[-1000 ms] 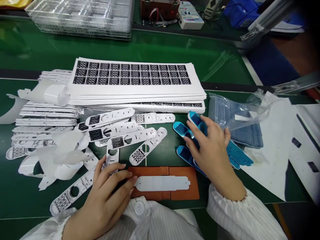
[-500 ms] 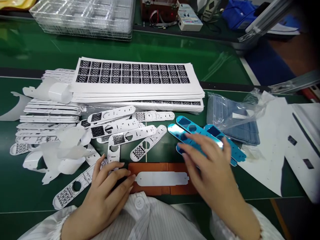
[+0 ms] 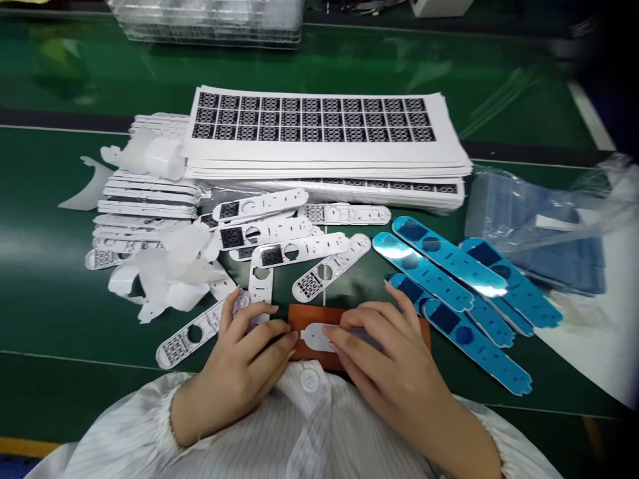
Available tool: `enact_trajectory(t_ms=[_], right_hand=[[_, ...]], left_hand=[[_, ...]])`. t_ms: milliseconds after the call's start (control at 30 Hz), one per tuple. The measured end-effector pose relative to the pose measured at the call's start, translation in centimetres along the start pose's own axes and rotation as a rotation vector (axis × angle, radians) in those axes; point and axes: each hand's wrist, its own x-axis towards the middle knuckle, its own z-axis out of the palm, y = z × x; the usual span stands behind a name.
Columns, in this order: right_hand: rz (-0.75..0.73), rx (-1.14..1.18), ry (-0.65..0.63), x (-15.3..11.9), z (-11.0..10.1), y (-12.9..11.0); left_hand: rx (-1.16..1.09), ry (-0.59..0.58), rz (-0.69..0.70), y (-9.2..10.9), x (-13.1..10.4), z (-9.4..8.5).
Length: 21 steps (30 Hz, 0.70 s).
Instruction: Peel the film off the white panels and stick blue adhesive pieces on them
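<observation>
A white, round-ended strip (image 3: 313, 338) lies in an orange-brown fixture block (image 3: 299, 311) in front of my body. My left hand (image 3: 244, 366) rests at the block's left end, fingers spread, with fingertips by the strip's small end tab. Over the strip's right part lies my right hand (image 3: 392, 359), its fingers stretched out and a fingertip touching the strip; that part is largely hidden. Right of this hand lie several blue film-covered strips (image 3: 476, 346). Beyond the left hand is a white panel (image 3: 214, 326) with a round hole and number-display cut-outs.
Loose white panels (image 3: 299, 249) and curled film scraps (image 3: 174, 266) lie at centre left, before a stack of panels (image 3: 150, 193). Printed sheets (image 3: 319, 150) are piled behind. A bag of blue-grey pieces (image 3: 539, 233) lies right; clear trays (image 3: 214, 26) stand at the back.
My right hand has moved from above the blue strips onto the white strip. One blue strip now lies apart, nearer me. My left hand stays at the block, and the head view has tilted down.
</observation>
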Motion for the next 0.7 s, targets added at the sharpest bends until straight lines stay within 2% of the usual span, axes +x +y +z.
enact_trajectory(t_ms=[267, 700], right_hand=[[-0.095, -0.093, -0.091, 1.1, 2.7, -0.3], [-0.16, -0.167, -0.099, 1.6, 2.0, -0.4]], left_hand=[[0.01, -0.002, 0.018, -0.3, -0.4, 0.1], [0.002, -0.018, 0.018, -0.2, -0.3, 0.2]])
